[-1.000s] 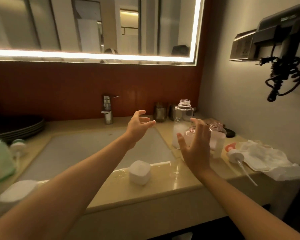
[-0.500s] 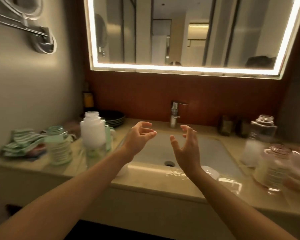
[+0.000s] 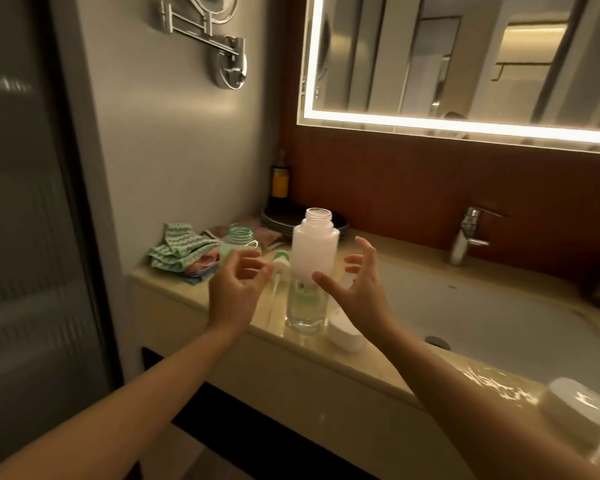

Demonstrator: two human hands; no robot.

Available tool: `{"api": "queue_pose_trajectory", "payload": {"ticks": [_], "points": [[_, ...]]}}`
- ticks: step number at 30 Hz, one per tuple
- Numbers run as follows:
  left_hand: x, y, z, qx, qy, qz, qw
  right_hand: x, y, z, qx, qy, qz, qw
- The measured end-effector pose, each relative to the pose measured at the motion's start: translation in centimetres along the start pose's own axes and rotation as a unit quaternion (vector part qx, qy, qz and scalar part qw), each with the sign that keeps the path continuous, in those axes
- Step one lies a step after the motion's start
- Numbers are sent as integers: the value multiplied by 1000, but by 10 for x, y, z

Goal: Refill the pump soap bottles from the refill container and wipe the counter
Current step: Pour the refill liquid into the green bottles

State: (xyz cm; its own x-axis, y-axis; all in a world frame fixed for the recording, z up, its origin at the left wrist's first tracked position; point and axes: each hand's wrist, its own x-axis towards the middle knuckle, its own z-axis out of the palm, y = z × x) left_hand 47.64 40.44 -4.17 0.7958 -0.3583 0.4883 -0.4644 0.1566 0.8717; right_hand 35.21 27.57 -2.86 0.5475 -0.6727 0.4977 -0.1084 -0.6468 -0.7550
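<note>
The tall, uncapped white-and-clear plastic bottle (image 3: 314, 258) stands upright on the beige stone worktop (image 3: 374, 367) between two empty, spread grips, with the right grip (image 3: 357, 292) just beside it and nearer than the left grip (image 3: 234, 292).

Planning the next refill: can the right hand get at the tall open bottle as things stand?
Probably yes: the right hand hangs open beside the tall open bottle, with nothing between them; the white cap lies low by its base.

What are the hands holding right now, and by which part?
Nothing: the left hand and right hand hover either side of the open white bottle, not touching it.
</note>
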Motion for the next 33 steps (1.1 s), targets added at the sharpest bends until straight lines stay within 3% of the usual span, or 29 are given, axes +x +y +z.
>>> {"api": "queue_pose_trajectory", "payload": {"ticks": [2,5,11,16,22,33], "points": [[13,-18,-15,38,78,-2,996,7,-5,16,39,-19,16,999],[36,-43,-23,63,95,-22,993,16,-8,35,72,-19,18,997],[71,-74,-10,115,-1,-74,991,26,-10,46,96,4,44,994],[71,-73,4,132,-13,-71,989,29,-11,41,104,11,43,994],[78,-37,7,128,22,16,991,41,-24,15,120,51,20,991],[13,49,95,63,-126,96,985,15,-16,-101,4,148,10,989]]}}
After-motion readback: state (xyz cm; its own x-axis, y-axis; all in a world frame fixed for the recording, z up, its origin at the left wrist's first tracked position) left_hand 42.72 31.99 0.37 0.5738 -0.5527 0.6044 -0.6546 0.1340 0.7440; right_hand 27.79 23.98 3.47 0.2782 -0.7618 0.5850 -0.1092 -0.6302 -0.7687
